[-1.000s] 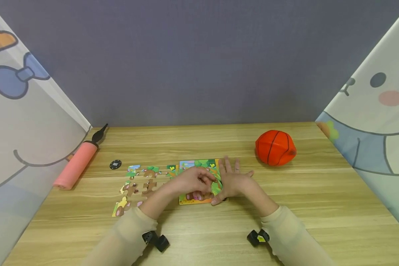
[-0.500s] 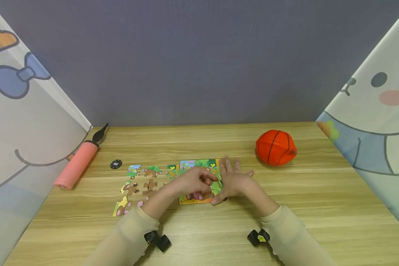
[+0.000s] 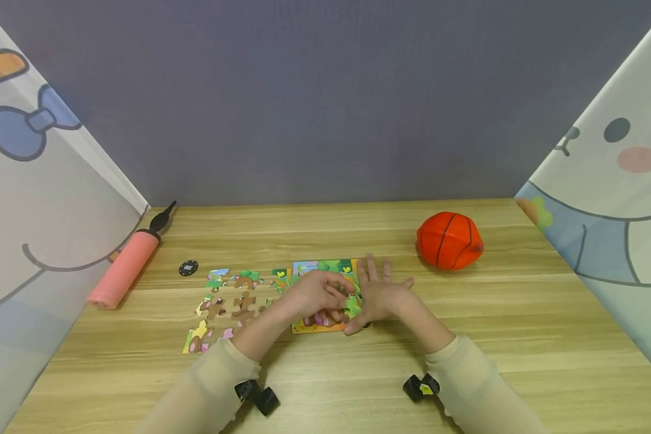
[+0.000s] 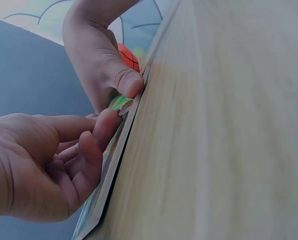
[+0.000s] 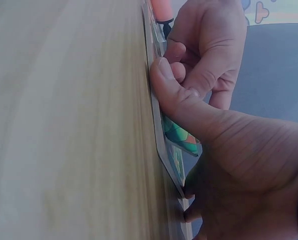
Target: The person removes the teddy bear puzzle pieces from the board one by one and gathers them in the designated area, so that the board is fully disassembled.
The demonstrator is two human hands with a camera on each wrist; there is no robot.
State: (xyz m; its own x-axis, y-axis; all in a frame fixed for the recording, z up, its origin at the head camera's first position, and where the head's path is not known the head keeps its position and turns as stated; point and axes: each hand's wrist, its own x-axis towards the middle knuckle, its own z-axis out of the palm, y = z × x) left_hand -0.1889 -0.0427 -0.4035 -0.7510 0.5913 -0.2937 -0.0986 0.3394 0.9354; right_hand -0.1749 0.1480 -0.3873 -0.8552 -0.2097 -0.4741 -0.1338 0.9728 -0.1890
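Note:
A picture jigsaw board (image 3: pixel 333 264) lies on the wooden table, with pieces in its frame. My left hand (image 3: pixel 317 294) is over the board, its thumb and fingers pinching a green jigsaw piece (image 5: pixel 180 136) that tilts up from the surface. The pinch is partly covered by the fingers. At the board's right edge, my right hand (image 3: pixel 382 298) rests with fingers spread and straight. In the left wrist view its thumb (image 4: pixel 128 82) presses at the board's near edge. Left of the board lie several loose jigsaw pieces (image 3: pixel 244 303), some partly behind my left forearm.
A pink hand pump (image 3: pixel 125 271) with a black nozzle lies at the far left. Near it is a round black chip (image 3: pixel 188 268) marked 100. A dented red ball (image 3: pixel 449 241) sits at the back right. A grey panel (image 3: pixel 325 108) stands behind the table.
The fingers of my left hand have shifted slightly over the board, the index finger reaching out a little more. My right hand and the loose pieces stay where they were.

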